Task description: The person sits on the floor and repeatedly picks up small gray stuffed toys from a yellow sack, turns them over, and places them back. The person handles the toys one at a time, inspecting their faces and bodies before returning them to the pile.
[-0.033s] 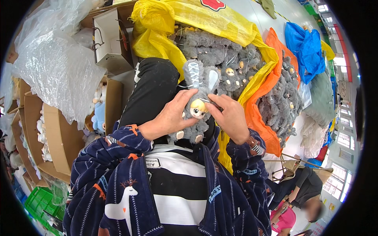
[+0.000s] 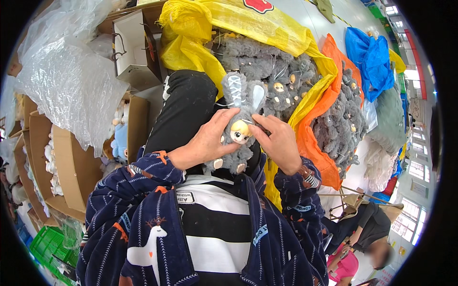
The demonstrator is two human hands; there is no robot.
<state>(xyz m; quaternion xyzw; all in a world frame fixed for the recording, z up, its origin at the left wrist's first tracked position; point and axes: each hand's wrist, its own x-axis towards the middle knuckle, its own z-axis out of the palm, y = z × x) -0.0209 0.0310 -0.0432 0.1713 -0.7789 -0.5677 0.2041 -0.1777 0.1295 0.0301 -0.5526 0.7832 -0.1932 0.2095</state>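
Note:
A grey plush doll (image 2: 240,155) with long bunny ears, a blond fringe and a small doll face lies upright in my lap. My left hand (image 2: 208,139) grips it from the left, thumb below the face and fingers beside the head. On the other side, my right hand (image 2: 278,140) pinches at the edge of the doll's hood, by the face. White lacing crosses one ear; the other has a pale lining. Just beyond the doll, a yellow woven sack (image 2: 312,35) holds many similar grey plush dolls (image 2: 286,71).
An orange sack (image 2: 320,159) of grey plush stands to the right, with a blue bag (image 2: 369,62) behind it. Cardboard boxes (image 2: 71,167) with plush toys and clear plastic sheeting (image 2: 71,71) are at left. A co-worker (image 2: 369,229) sits at lower right.

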